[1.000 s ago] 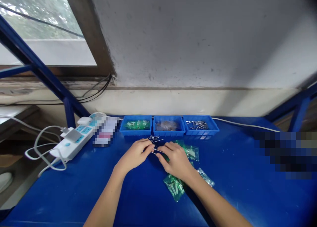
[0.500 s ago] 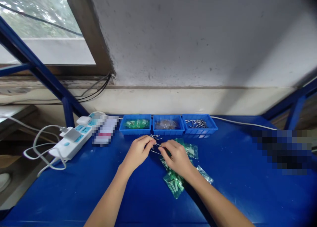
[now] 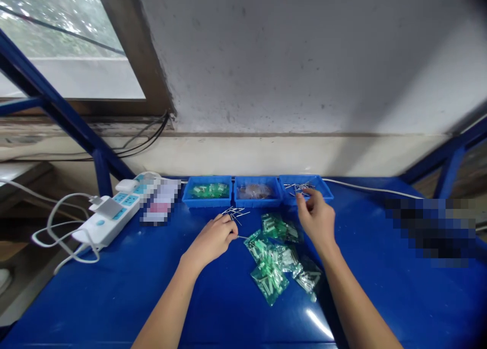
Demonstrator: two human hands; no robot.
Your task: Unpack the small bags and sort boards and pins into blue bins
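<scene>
My left hand is closed low over the table, its fingers curled. A thin metal rod juts out to the right from its thumb and fingertips. Just beyond lies a loose pile of thin metal rods. My right hand is at the front of the right blue bin, with thumb and forefinger pinched over the metal rods inside. What that pinch holds, if anything, is too small to make out. Between my hands lie several green-tinted clear packets with small white and metal parts.
The left blue bin holds green packets; the middle blue bin holds clear bags with brownish contents. At left stand a white power strip with plugged-in chargers and a blurred-out phone-like item. A pixelated dark object is at right.
My hands have parted. The right one has moved up and right to the right bin, uncovering the packets. My left hand has shifted slightly down and stays near the loose rods.
</scene>
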